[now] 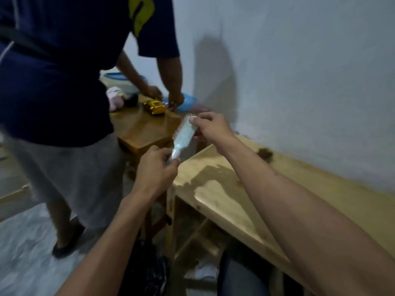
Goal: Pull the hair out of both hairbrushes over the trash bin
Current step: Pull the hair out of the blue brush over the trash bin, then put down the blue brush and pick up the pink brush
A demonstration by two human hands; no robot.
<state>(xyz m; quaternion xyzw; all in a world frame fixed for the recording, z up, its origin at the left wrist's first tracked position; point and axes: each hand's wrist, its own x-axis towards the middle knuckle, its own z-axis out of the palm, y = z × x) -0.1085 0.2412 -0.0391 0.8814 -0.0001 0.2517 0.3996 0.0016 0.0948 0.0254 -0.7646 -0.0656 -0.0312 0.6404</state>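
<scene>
I hold a pale blue-white hairbrush [184,134] in the air between both hands, bristles turned to the left. My left hand [156,167] grips its handle from below. My right hand [210,127] pinches the top end of the brush head with thumb and fingers. A brown clump of hair [265,154] lies on the light wooden table [235,201] near the wall, to the right of my right forearm. Something dark like a black bag [147,272] sits low on the floor between my forearms; I cannot tell whether it is the bin. No second brush is visible.
Another person in a dark blue shirt [64,71] stands close on the left, both hands at a darker wooden table [141,129] holding a gold box [154,107], pink and dark soft items and a blue-lidded container [121,79]. A white wall runs along the right.
</scene>
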